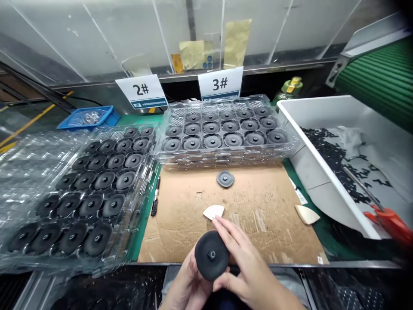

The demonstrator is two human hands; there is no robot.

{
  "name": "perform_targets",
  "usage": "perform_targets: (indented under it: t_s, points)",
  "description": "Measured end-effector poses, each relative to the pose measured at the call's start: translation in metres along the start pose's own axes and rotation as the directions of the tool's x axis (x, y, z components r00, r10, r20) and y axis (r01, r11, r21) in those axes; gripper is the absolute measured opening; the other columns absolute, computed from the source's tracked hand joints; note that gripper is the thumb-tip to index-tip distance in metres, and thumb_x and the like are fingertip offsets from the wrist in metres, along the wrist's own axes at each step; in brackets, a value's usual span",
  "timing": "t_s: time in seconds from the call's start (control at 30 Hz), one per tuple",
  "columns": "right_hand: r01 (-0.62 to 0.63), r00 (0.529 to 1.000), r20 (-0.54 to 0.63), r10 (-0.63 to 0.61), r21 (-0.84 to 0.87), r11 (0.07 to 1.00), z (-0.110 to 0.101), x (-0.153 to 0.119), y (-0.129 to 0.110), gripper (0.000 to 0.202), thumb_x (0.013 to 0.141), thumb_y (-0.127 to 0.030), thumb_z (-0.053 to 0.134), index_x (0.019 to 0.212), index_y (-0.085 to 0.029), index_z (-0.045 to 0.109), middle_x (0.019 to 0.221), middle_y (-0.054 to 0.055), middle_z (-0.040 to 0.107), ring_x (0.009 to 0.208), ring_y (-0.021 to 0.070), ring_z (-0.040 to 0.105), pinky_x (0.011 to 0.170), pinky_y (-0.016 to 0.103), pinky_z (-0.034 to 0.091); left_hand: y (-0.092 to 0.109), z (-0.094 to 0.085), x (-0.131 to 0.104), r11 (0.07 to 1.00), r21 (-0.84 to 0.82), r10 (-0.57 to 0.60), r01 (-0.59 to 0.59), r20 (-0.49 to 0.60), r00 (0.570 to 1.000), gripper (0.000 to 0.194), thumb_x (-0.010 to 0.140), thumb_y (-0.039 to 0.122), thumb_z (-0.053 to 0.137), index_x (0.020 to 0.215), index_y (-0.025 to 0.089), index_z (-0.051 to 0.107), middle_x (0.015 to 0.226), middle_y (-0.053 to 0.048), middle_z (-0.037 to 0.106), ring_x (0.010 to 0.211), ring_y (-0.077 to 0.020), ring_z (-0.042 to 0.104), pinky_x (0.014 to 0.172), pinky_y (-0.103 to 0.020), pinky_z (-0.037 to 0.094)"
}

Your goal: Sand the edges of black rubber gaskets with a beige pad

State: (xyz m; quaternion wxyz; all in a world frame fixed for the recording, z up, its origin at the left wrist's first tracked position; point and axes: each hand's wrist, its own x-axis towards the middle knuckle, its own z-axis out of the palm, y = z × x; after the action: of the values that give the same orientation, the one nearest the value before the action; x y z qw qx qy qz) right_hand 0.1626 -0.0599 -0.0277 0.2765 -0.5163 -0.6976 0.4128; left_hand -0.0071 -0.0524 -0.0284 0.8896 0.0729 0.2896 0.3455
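Note:
My left hand [193, 280] is closed on a round black disc [208, 265] with a small raised hub at its centre, held up near the table's front edge. My right hand [241, 260] grips the same disc from the right, thumb below and fingers along the upper edge. Its fingertips overlap a white wedge-shaped pad [213, 211]; whether they touch it I cannot tell. A smaller-looking grey-black disc [225, 178] lies farther back on the cardboard sheet [180, 202]. At the right of the sheet rests another cream wedge pad [306, 214].
Clear plastic trays with black discs stand at the back [222, 148] and left [127, 202]. A black marker [156, 196] lies beside the cardboard. On the right, a white bin [318, 172] holds small black parts and red-handled pliers [387, 219]. A blue basket [111, 116] sits at back left.

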Motion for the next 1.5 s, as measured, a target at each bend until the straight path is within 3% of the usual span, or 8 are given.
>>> perform_targets:
  t_s: [0.3, 0.43, 0.57, 0.87, 1.03, 1.2, 1.33, 1.5]
  points:
    - [0.012, 1.0, -0.007, -0.013, -0.206, 0.979, -0.005, 0.017, 0.008, 0.081, 0.08, -0.046, 0.056, 0.142, -0.029, 0.008, 0.145, 0.006, 0.023, 0.131, 0.0266, 0.024, 0.105, 0.044, 0.03, 0.01, -0.016, 0.005, 0.984, -0.135, 0.119, -0.119, -0.012, 0.993, 0.046, 0.076, 0.038, 0.061, 0.12, 0.027, 0.054, 0.12, -0.008, 0.061, 0.106, -0.0238, 0.057, 0.092, -0.038, 0.043]
    - [-0.088, 0.986, -0.167, 0.018, -0.421, 0.903, 0.004, 0.027, 0.027, 0.05, 0.086, -0.035, 0.048, 0.135, -0.03, 0.034, 0.135, 0.007, 0.038, 0.116, 0.0263, 0.041, 0.094, 0.043, 0.042, 0.024, -0.018, 0.004, 0.981, -0.144, 0.127, -0.13, -0.028, 0.992, 0.046, 0.076, 0.042, 0.059, 0.121, 0.03, 0.053, 0.121, -0.004, 0.06, 0.115, -0.0287, 0.051, 0.1, -0.04, 0.036]
    - [-0.104, 0.983, -0.182, -0.002, -0.567, 0.818, 0.022, 0.04, 0.048, 0.041, 0.083, -0.024, 0.053, 0.125, -0.027, 0.051, 0.128, 0.012, 0.045, 0.095, 0.0274, 0.047, 0.08, 0.046, 0.047, 0.034, -0.021, 0.007, 0.974, -0.159, 0.146, -0.162, -0.103, 0.984, 0.043, 0.078, 0.038, 0.057, 0.121, 0.034, 0.052, 0.119, -0.002, 0.062, 0.114, -0.0262, 0.053, 0.094, -0.034, 0.043]
    - [-0.041, 0.973, -0.214, -0.091, -0.542, 0.839, 0.025, 0.076, 0.056, 0.034, 0.085, -0.026, 0.05, 0.117, -0.015, 0.055, 0.122, 0.016, 0.048, 0.099, 0.0286, 0.048, 0.085, 0.045, 0.043, 0.035, -0.017, 0.014, 0.933, -0.216, 0.222, -0.287, -0.282, 0.933, 0.04, 0.081, 0.031, 0.054, 0.12, 0.026, 0.054, 0.119, -0.009, 0.062, 0.116, -0.0284, 0.05, 0.098, -0.037, 0.042]
    - [-0.016, 0.959, -0.26, -0.109, -0.437, 0.899, 0.012, 0.096, 0.058, 0.024, 0.088, -0.02, 0.044, 0.105, -0.015, 0.06, 0.097, 0.011, 0.062, 0.091, 0.0243, 0.055, 0.081, 0.04, 0.046, 0.036, -0.008, 0.014, 0.919, -0.195, 0.28, -0.343, -0.29, 0.915, 0.038, 0.08, 0.028, 0.054, 0.118, 0.02, 0.056, 0.122, -0.011, 0.06, 0.119, -0.0325, 0.046, 0.101, -0.041, 0.039]
    - [-0.022, 0.938, -0.338, -0.075, -0.272, 0.962, 0.005, 0.069, 0.044, 0.031, 0.091, -0.022, 0.04, 0.121, -0.021, 0.05, 0.107, 0.007, 0.062, 0.091, 0.0182, 0.058, 0.077, 0.032, 0.048, 0.036, -0.007, 0.014, 0.927, -0.195, 0.256, -0.319, -0.294, 0.921, 0.035, 0.076, 0.027, 0.06, 0.11, 0.019, 0.062, 0.117, -0.01, 0.063, 0.116, -0.0305, 0.05, 0.099, -0.038, 0.042]
    - [0.041, 0.959, -0.268, -0.092, -0.191, 0.981, 0.012, 0.042, 0.043, 0.023, 0.087, -0.018, 0.048, 0.107, -0.024, 0.06, 0.096, 0.002, 0.068, 0.081, 0.0162, 0.061, 0.075, 0.03, 0.048, 0.036, -0.005, 0.018, 0.938, -0.169, 0.251, -0.304, -0.279, 0.927, 0.038, 0.073, 0.026, 0.064, 0.111, 0.023, 0.061, 0.117, -0.007, 0.064, 0.116, -0.0272, 0.051, 0.1, -0.035, 0.042]
    - [-0.032, 0.925, -0.379, -0.007, -0.097, 0.995, -0.006, 0.045, 0.016, 0.024, 0.089, -0.02, 0.045, 0.11, -0.023, 0.055, 0.103, 0.003, 0.064, 0.085, 0.0159, 0.06, 0.072, 0.029, 0.048, 0.028, 0.005, 0.024, 0.96, -0.069, 0.249, -0.27, -0.219, 0.943, 0.045, 0.071, 0.027, 0.066, 0.115, 0.028, 0.058, 0.12, -0.005, 0.062, 0.11, -0.0233, 0.056, 0.096, -0.033, 0.044]
